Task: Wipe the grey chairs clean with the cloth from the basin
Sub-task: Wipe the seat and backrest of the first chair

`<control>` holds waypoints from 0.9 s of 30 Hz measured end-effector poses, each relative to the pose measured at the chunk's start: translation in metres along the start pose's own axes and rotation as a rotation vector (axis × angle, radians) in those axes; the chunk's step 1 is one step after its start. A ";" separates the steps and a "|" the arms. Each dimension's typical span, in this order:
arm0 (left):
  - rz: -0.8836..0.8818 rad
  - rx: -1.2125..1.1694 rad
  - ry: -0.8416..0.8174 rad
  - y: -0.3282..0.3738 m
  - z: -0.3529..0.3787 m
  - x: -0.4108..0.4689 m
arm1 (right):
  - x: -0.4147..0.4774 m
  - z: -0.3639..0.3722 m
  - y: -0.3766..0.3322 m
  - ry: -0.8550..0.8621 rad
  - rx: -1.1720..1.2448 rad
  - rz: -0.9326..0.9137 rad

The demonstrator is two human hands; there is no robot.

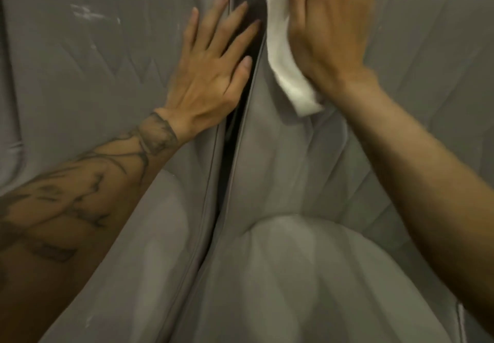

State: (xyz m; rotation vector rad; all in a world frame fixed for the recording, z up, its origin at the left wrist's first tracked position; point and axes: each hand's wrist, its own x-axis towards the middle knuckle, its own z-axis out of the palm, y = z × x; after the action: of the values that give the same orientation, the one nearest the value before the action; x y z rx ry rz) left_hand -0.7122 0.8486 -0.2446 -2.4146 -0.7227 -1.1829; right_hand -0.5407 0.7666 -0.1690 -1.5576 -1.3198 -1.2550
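Note:
Two grey padded chairs fill the view, side by side, with a dark gap (232,139) between them. My left hand (211,75) lies flat with spread fingers on the backrest of the left chair (88,80), its fingertips reaching over the gap's edge. My right hand (331,27) presses a white cloth (283,56) flat against the backrest of the right chair (417,56), near its left edge. The cloth sticks out from under the palm on the left and at the top. The basin is out of view.
White smears and specks (85,13) mark the left chair's backrest at the upper left. The two seat cushions (307,275) bulge towards me at the bottom of the view. My forearms cross both seats.

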 end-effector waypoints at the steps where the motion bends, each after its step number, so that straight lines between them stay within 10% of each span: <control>1: 0.001 0.000 -0.003 0.002 0.001 -0.001 | -0.016 -0.002 -0.009 -0.026 -0.003 0.003; 6: 0.022 0.044 -0.010 -0.001 0.000 -0.003 | -0.138 -0.040 -0.035 -0.435 0.030 -0.178; 12: -0.015 0.057 -0.005 0.005 0.002 -0.006 | -0.066 -0.006 -0.006 -0.157 -0.028 -0.085; 20: -0.189 -0.094 -0.079 0.032 -0.002 -0.091 | -0.187 -0.039 -0.042 -0.441 0.194 -0.134; 27: -0.525 -0.238 -0.358 0.089 -0.021 -0.233 | -0.119 -0.008 -0.043 -0.258 0.155 -0.064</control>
State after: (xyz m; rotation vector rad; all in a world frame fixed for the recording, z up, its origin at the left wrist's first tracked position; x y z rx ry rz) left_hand -0.7948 0.6991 -0.4278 -2.7683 -1.4718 -1.0627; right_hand -0.5841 0.7366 -0.2838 -1.6158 -1.6009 -0.9865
